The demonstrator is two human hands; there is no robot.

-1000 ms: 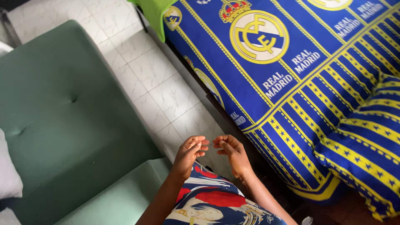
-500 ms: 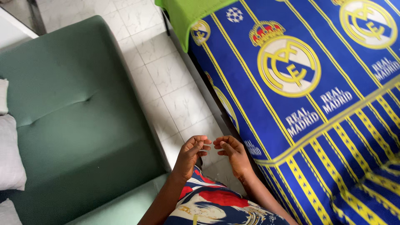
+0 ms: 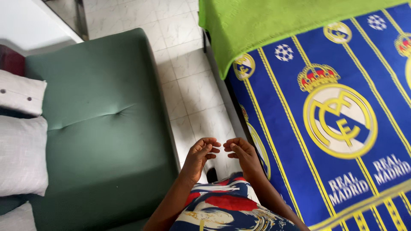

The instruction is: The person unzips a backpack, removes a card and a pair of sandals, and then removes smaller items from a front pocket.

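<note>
Left hand [image 3: 200,155] and right hand [image 3: 244,153] loosely curled, fingertips near each other, holding nothing, over white floor [image 3: 195,90] between green sofa [image 3: 102,128] and blue bed cover [image 3: 334,128].

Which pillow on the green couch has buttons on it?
The top pillow, at the far end of the couch. It has two dark buttons; the bigger grey pillow below it has none.

- The floor [image 3: 192,85] is pale, marbled square tile, running as a narrow aisle between the furniture.
- A dark green tufted sofa [image 3: 102,128] fills the left side.
- Light grey cushions [image 3: 21,154] lie along its left edge.
- On the right stands a bed [image 3: 342,128] with a blue and yellow crested cover.
- A bright green blanket [image 3: 265,25] lies across the bed's far end.
- Soft, even daylight.
</note>
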